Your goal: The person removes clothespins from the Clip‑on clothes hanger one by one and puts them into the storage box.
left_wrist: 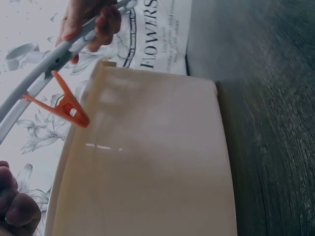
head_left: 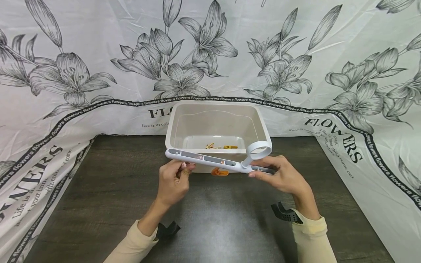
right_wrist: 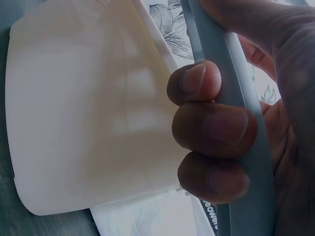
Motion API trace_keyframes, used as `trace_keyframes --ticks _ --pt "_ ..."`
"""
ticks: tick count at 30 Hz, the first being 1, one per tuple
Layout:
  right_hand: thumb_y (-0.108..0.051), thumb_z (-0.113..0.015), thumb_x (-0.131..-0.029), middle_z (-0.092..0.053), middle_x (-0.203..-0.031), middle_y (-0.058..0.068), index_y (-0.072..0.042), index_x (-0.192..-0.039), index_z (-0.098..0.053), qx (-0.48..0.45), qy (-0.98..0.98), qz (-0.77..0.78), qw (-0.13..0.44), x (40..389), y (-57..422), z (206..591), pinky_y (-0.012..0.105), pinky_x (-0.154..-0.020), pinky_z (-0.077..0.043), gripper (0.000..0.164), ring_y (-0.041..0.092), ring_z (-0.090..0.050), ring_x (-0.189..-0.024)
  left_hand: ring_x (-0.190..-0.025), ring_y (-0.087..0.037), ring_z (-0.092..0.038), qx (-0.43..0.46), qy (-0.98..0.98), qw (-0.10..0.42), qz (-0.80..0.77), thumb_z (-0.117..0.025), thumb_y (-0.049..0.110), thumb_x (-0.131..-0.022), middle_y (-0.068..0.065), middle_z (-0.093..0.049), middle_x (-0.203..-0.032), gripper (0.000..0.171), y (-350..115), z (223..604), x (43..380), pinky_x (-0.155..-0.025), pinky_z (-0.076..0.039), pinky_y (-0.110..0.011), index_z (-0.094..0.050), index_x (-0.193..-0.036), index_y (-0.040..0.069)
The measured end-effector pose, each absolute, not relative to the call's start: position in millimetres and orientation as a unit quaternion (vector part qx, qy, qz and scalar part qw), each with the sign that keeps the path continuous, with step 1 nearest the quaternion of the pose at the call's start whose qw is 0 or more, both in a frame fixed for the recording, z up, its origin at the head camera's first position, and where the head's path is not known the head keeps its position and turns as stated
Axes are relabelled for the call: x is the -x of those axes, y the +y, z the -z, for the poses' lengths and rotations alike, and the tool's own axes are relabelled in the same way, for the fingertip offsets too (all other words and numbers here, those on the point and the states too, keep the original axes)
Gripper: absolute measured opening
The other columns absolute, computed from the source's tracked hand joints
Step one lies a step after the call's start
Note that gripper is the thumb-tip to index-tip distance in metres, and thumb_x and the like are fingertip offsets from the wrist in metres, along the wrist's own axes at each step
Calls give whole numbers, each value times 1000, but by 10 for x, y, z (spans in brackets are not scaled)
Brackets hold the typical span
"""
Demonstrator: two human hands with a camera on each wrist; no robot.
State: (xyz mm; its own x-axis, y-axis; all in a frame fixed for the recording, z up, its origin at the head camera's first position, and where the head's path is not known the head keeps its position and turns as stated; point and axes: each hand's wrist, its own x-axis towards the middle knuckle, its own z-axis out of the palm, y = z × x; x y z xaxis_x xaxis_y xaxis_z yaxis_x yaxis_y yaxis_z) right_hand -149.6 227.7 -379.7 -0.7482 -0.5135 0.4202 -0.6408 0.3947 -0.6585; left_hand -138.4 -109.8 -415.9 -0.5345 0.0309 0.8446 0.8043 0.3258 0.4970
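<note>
White hanger (head_left: 210,159) is held up over the near edge of the pale bin (head_left: 217,122), a slim bar with grey slots, tilted a little so that its right end is lower. Its round ring (head_left: 260,144) sits toward that end, over the bin's near right corner. The right hand (head_left: 284,175) has its fingers curled firmly round the bar there, thumb opposite. By the bin's near left corner, the left hand (head_left: 174,182) is just under the bar's other end; its fingers are bent in toward the thumb, but I cannot tell whether they pinch anything or touch the bar.

An orange clip (head_left: 219,172) is just beyond the left hand's fingertips, below the bar and in front of the bin's near wall; in the left wrist view its two spread legs reach up to the bar, though how it is fixed I cannot make out. More small clips (head_left: 212,146) and a yellow clip (head_left: 231,147) lie on the bin's floor. The bin stands on the dark table (head_left: 115,190).

My reading is that clips are being handled at the hanger, midway through. The next move probably calls for the right hand to keep the bar steady while the left works at its underside.
</note>
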Motion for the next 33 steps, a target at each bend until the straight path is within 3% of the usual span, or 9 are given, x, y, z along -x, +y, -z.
trace_keyframes --ticks 2,8,13,19,23,27,33 --pt "2 -86 -77 -77 -87 1 -11 -105 -78 -351 -829 -429 78 1495 2267 3796 19 -62 -53 32 1 -61 -74 -53 -3 -46 289 -719 377 508 -73 -12 -82 -5 -62 -67 13 -1098 4155 1384 -45 -34 -14 -70 -79 0" --pt "2 -86 -76 -76 -86 1 -12 -105 -78 -360 -824 -429 85 1499 2251 3793 19 -60 -51 34 2 -59 -73 -53 -3 -51 288 -705 274 587 -66 -16 -90 -10 -62 -64 12 -1093 4132 1363 -44 -41 -15 -69 -87 -4" --pt "1 -86 -79 -76 -88 -2 -17 -105 -77 -355 -824 -437 71 1510 2248 3795 19 -61 -53 33 3 -62 -73 -57 -3 -53 287 -687 231 627 -60 -15 -94 -11 -61 -68 10 -1071 4131 1346 -46 -45 -19 -65 -87 -10" --pt "4 -85 -78 -77 -89 -3 -19 -105 -77 -358 -822 -438 69 1524 2245 3796 19 -62 -53 37 3 -63 -73 -57 -5 -45 318 -606 131 717 -55 -6 -101 -8 -52 -71 19 -1073 4132 1352 -42 -33 -31 -54 -87 -19" --pt "5 -85 -77 -78 -90 -2 -18 -106 -77 -362 -821 -437 66 1523 2241 3786 19 -62 -53 38 3 -64 -74 -57 -6 -42 324 -576 71 747 -54 1 -104 1 -53 -75 28 -1110 4112 1355 -43 -29 -26 -50 -87 -20" --pt "4 -85 -78 -78 -90 -3 -18 -107 -77 -362 -822 -436 64 1523 2235 3777 19 -63 -53 37 3 -64 -74 -52 -10 -40 322 -586 68 740 -55 -1 -103 -2 -49 -69 25 -1148 4095 1364 -44 -31 -25 -52 -85 -19" --pt "2 -86 -77 -77 -88 -4 -18 -106 -78 -361 -825 -429 78 1522 2228 3770 18 -63 -52 36 2 -63 -74 -52 -12 -42 306 -639 141 691 -58 -9 -98 -14 -48 -62 14 -1157 4085 1376 -44 -36 -28 -59 -84 -13"
